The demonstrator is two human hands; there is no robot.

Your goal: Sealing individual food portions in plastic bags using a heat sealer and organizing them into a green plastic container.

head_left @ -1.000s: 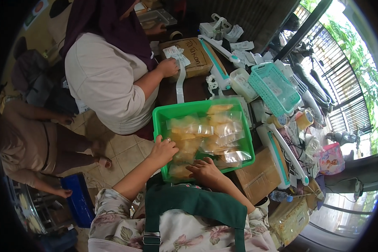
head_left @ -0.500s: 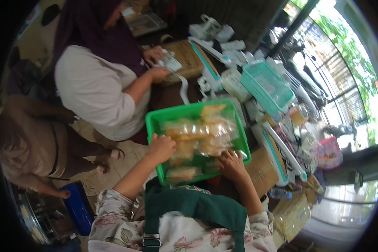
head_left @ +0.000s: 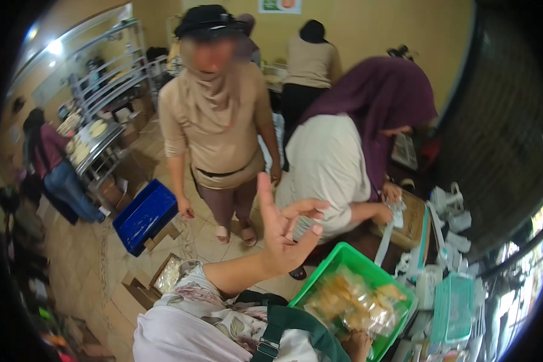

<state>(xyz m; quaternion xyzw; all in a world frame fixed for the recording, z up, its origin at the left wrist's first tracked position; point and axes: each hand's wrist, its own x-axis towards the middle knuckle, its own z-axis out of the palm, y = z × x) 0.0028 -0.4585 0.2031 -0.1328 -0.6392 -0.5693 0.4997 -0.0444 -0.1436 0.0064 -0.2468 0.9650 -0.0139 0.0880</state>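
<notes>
My left hand (head_left: 283,235) is raised in the air left of the green plastic tray (head_left: 311,279), its fingers spread and nothing in them. Inside the tray lie several clear plastic packets (head_left: 350,295) of yellowish food; the exact kind is not clear. My right hand (head_left: 359,345) is at the tray's near side, against the packets. Its fingers are small and partly hidden, so their grip does not show.
A person in a purple headscarf (head_left: 368,114) handles a white strip at a cardboard box (head_left: 411,218). Another, in beige (head_left: 217,133), stands facing me near a blue crate (head_left: 145,217). Teal sealers and a turquoise basket (head_left: 452,309) crowd the right. Open cartons (head_left: 140,291) sit on the floor.
My view has swung left and up toward the room. My left hand has let go of the green tray's left side and risen with fingers spread. My right hand stays at the tray.
</notes>
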